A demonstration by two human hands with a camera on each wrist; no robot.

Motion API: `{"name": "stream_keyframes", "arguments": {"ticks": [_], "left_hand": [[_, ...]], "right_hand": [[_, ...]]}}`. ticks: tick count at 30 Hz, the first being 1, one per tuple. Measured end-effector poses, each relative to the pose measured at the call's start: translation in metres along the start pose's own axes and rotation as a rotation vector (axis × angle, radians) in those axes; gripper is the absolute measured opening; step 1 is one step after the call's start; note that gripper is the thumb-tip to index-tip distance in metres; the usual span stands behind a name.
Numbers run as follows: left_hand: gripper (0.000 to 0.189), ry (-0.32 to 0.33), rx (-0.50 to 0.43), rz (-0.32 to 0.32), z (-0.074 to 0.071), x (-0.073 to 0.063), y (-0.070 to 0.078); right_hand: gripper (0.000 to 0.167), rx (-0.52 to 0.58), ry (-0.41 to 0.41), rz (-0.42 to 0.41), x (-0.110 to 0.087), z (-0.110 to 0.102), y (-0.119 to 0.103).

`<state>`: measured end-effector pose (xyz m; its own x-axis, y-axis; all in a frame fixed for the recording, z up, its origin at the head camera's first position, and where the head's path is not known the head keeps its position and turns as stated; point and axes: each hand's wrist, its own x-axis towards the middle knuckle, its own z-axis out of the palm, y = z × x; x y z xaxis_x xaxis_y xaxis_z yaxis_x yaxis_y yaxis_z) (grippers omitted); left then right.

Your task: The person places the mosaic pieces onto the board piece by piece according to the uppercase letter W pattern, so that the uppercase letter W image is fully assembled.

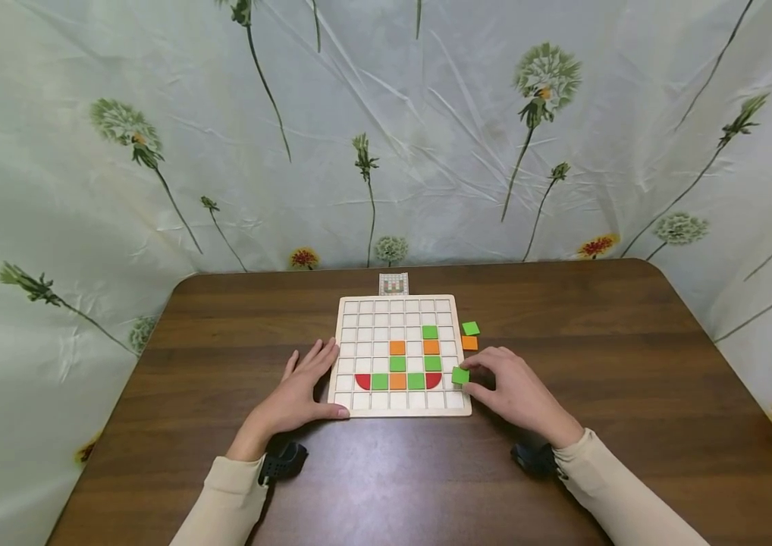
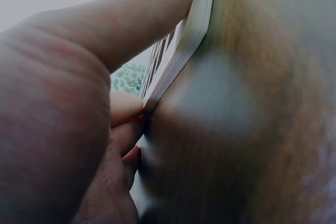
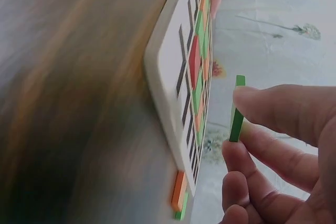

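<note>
A white gridded wooden board [image 1: 400,413] lies on the table, holding green and orange square tiles and two red tiles with one rounded corner, one red tile [image 1: 362,381] at each end of a row. My right hand [image 1: 519,387] pinches a green square tile [image 3: 237,129] between thumb and fingers, by the board's right edge; the right wrist view shows it raised above the surface. Along the board's left side, my left hand [image 1: 293,394] rests with fingers extended, its thumb at the near left corner. In the left wrist view the thumb [image 2: 142,14] touches the board's edge.
Two loose tiles, one green [image 1: 471,328] and one orange [image 1: 469,343], lie right of the board. Behind its far edge is a small card [image 1: 394,284] with a grid pattern. A flower-printed curtain [image 1: 440,152] hangs behind the brown wooden table [image 1: 243,303].
</note>
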<state>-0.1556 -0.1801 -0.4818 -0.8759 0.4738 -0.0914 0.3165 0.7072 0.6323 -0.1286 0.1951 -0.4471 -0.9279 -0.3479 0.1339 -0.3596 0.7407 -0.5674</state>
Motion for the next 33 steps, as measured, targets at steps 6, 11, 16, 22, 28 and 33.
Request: {"name": "stream_keyframes", "arguments": {"ticks": [6, 11, 16, 22, 28, 33], "left_hand": [[0.116, 0.003, 0.001, 0.0, 0.0, -0.001, 0.0], [0.117, -0.003, 0.001, -0.003, 0.001, -0.002, -0.001], [0.117, 0.004, 0.0, -0.002, 0.0, -0.001, -0.001], [0.117, 0.003, 0.004, -0.004, 0.0, 0.0, 0.0], [0.117, 0.002, 0.002, -0.003, 0.0, 0.0, 0.001], [0.116, 0.012, -0.002, 0.006, 0.0, 0.0, 0.001]], "right_hand": [[0.025, -0.001, -0.022, -0.011, 0.012, 0.008, -0.011], [0.024, 0.021, -0.014, -0.03, 0.02, 0.014, -0.021], [0.022, 0.016, 0.01, -0.073, 0.03, 0.022, -0.03], [0.021, 0.028, -0.006, -0.088, 0.041, 0.03, -0.04], [0.022, 0.035, 0.003, -0.115, 0.05, 0.039, -0.047], [0.023, 0.043, -0.006, -0.109, 0.058, 0.046, -0.053]]}}
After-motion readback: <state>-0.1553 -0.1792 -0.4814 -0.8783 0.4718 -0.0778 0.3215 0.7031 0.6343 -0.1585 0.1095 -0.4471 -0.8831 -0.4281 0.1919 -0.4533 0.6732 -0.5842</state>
